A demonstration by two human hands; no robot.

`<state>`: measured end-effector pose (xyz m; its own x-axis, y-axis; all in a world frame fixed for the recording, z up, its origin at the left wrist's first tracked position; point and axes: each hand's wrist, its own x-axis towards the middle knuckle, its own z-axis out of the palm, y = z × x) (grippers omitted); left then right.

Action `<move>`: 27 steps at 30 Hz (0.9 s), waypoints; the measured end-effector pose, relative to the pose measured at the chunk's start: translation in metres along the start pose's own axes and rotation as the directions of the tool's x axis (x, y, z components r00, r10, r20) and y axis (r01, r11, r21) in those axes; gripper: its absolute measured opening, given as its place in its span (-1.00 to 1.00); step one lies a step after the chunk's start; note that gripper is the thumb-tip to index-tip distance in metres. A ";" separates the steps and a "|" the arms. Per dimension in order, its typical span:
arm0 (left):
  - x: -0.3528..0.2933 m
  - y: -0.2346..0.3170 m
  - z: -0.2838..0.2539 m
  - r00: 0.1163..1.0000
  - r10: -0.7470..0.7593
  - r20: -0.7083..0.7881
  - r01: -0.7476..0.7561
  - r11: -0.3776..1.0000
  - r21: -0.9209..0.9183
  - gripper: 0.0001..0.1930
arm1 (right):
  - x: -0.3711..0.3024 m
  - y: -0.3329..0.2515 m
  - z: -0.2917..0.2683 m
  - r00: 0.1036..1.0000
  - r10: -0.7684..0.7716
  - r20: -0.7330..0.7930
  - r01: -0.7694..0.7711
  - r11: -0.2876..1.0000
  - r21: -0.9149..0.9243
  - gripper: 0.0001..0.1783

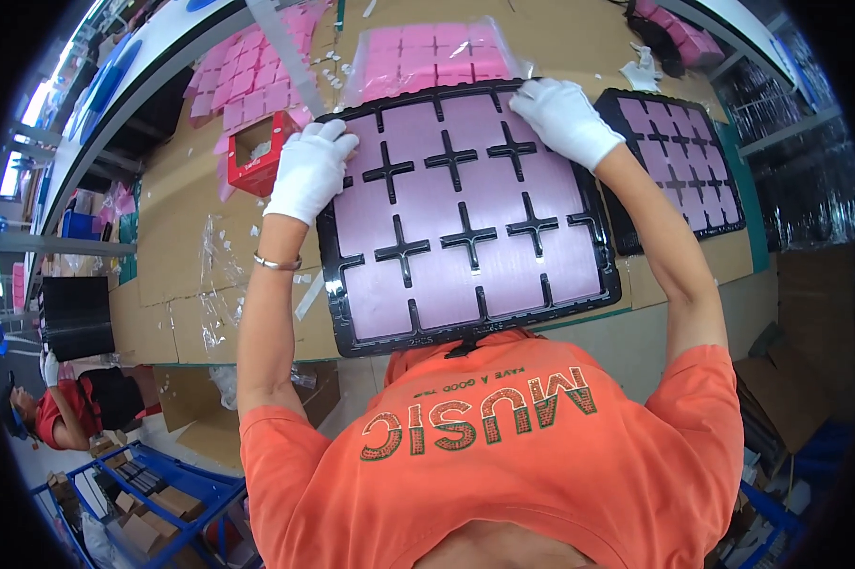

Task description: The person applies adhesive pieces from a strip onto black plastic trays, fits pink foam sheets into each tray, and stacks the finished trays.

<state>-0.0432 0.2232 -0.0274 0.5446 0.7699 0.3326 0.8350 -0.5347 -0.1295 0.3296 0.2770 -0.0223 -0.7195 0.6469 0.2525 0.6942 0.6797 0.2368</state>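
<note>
A black plastic tray (467,237) with cross-shaped ribs is in front of me, its near edge against my shirt. Shiny lilac-pink panels (446,275) fill its compartments. My left hand (311,173), in a white glove, has its fingers curled over the far left corner. At the far right corner my right hand (565,123), gloved too, is closed on the rim. Its fingertips are partly hidden, and so is whatever is beneath the tray.
A second black tray (627,180) with similar panels lies at right. Beyond are plastic-wrapped pink sheets (427,52), a loose white glove (642,71) and pink pieces (257,71). A red box (262,156) stands beside my left hand. Another person (72,408) is at far left.
</note>
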 end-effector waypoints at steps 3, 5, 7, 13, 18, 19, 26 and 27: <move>-0.011 0.005 -0.005 0.999 0.014 0.046 -0.014 1.000 -0.001 -0.78 | -0.014 -0.005 -0.007 0.993 -0.085 -0.080 0.088 0.995 0.035 -0.81; -0.013 0.000 -0.001 0.999 0.051 0.011 -0.051 0.999 -0.019 -0.78 | -0.014 0.002 -0.004 0.998 -0.043 -0.035 0.043 0.999 -0.010 -0.82; -0.003 -0.003 -0.001 0.998 0.061 -0.003 -0.061 0.997 -0.040 -0.77 | -0.004 0.004 0.003 0.997 0.070 -0.013 -0.071 0.995 -0.065 -0.84; -0.017 -0.012 -0.009 0.998 0.023 -0.057 -0.018 0.996 0.091 -0.83 | -0.016 0.002 -0.008 1.000 0.000 -0.018 -0.002 0.992 -0.124 -0.82; -0.038 -0.003 -0.032 0.982 -0.070 -0.176 0.081 0.995 0.057 -0.80 | -0.051 0.013 -0.034 0.978 -0.008 -0.207 -0.018 0.992 -0.125 -0.78; -0.038 -0.003 -0.031 0.974 -0.097 -0.207 0.102 0.995 0.012 -0.78 | -0.048 0.013 -0.036 0.973 0.031 -0.230 -0.054 0.994 -0.093 -0.78; -0.005 -0.001 0.006 0.990 0.139 -0.024 -0.139 0.990 0.023 -0.76 | -0.019 -0.005 0.001 0.994 -0.080 -0.081 0.076 0.996 -0.053 -0.73; -0.006 -0.004 0.004 0.991 0.131 -0.013 -0.130 0.987 0.093 -0.77 | -0.019 -0.003 -0.001 0.999 -0.041 -0.019 0.038 0.990 -0.136 -0.74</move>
<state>-0.0496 0.2222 -0.0323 0.6485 0.6886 0.3244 0.7610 -0.5953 -0.2579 0.3410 0.2624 -0.0263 -0.7472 0.6115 0.2602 0.6621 0.6510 0.3713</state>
